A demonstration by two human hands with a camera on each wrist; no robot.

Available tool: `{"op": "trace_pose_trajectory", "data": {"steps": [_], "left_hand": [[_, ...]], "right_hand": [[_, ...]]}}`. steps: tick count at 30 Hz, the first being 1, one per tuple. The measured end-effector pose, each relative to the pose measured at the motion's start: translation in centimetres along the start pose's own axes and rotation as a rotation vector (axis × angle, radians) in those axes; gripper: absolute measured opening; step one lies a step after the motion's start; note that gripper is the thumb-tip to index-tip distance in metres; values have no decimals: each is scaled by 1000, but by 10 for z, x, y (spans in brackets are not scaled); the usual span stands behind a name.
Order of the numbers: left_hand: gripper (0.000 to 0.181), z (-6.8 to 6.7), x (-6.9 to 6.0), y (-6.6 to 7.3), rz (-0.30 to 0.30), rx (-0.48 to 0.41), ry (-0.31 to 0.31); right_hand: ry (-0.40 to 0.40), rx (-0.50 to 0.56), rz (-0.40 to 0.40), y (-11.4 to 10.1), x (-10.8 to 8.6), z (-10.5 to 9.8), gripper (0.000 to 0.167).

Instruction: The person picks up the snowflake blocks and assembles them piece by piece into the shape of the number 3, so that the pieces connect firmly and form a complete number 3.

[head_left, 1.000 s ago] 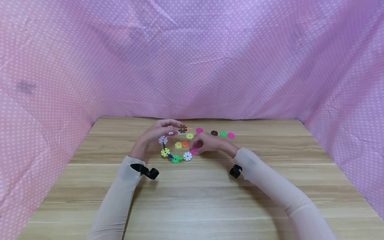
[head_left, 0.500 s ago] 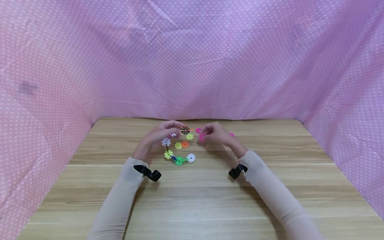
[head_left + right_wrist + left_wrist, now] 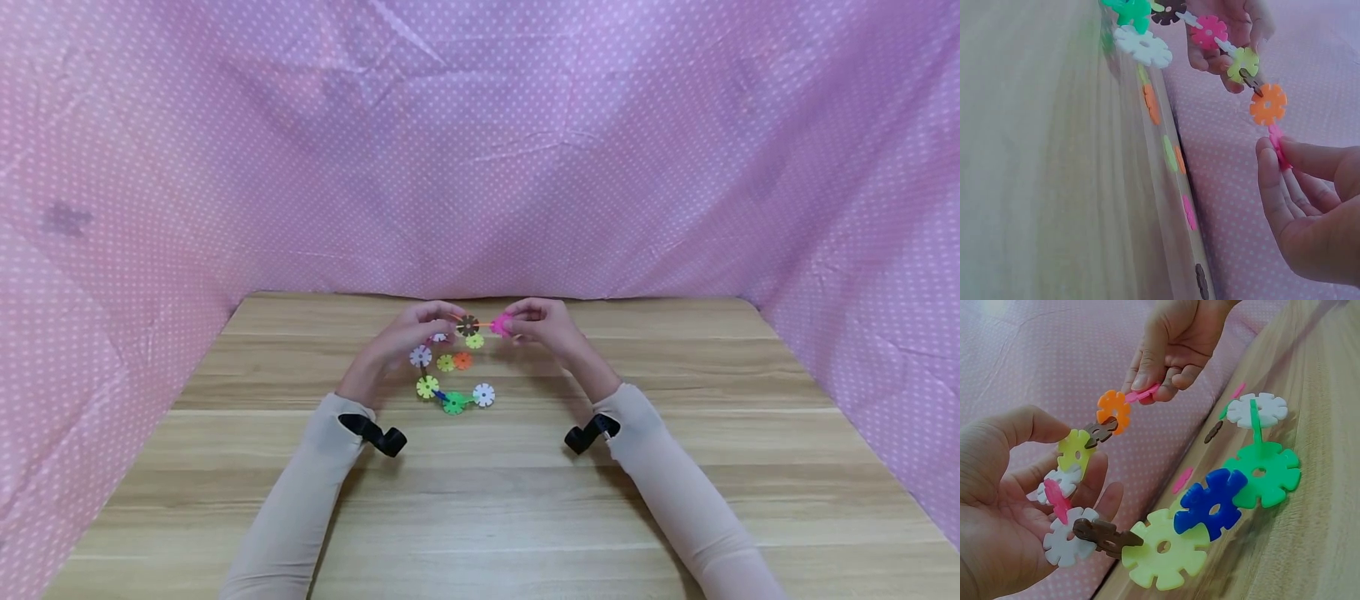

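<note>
A curved chain of slotted snowflake discs hangs from my left hand (image 3: 401, 337), whose thumb and fingers pinch it near a yellow disc (image 3: 1069, 447). Beyond that yellow disc come a brown one (image 3: 1102, 431) and an orange one (image 3: 1114, 403). My right hand (image 3: 547, 329) pinches a pink disc (image 3: 1277, 147) edge-on; its rim meets the orange disc, though how deep the slots sit cannot be told. The chain's other end runs through blue (image 3: 1207, 503) and green (image 3: 1279, 465) to a white disc (image 3: 1269, 412), held above the table.
Loose discs lie on the wooden table (image 3: 480, 500): yellow (image 3: 446, 363), orange (image 3: 463, 360), another yellow (image 3: 475, 342), pink (image 3: 1189, 212) and brown (image 3: 1202, 281). A pink dotted cloth (image 3: 480, 167) stands behind the table's far edge.
My right hand has carried the pink disc from beside the white end of the chain up and away to the orange disc. My left hand and the chain have shifted slightly right.
</note>
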State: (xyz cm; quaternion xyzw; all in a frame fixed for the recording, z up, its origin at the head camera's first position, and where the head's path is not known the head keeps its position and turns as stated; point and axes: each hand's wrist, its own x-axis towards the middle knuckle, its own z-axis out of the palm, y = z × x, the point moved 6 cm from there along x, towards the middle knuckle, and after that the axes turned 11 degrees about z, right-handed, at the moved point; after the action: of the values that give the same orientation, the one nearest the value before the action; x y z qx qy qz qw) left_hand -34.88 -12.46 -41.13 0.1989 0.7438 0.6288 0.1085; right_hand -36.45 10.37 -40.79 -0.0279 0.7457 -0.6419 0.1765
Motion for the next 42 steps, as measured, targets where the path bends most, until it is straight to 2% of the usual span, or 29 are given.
{"op": "trace_pose_trajectory", "data": {"steps": [8,23,30,37,42], "left_hand": [[34,0,1,-1,6,-11,2],[33,4,2,0,2,-58,-11],[34,5,2,1,1,-79,1],[36,4,2,-1,-5,-53,2],[35,8,1,1,-10,-15,-11]], "right_hand": [[-13,17,2,-1,-4,3,31],[14,23,-81,-6,-5,6,29],[27,-14,-114,-8,-6,6,27],[14,-66,-194,-11,-6,6,23],[11,-89,-201,-11,-7,7,22]]}}
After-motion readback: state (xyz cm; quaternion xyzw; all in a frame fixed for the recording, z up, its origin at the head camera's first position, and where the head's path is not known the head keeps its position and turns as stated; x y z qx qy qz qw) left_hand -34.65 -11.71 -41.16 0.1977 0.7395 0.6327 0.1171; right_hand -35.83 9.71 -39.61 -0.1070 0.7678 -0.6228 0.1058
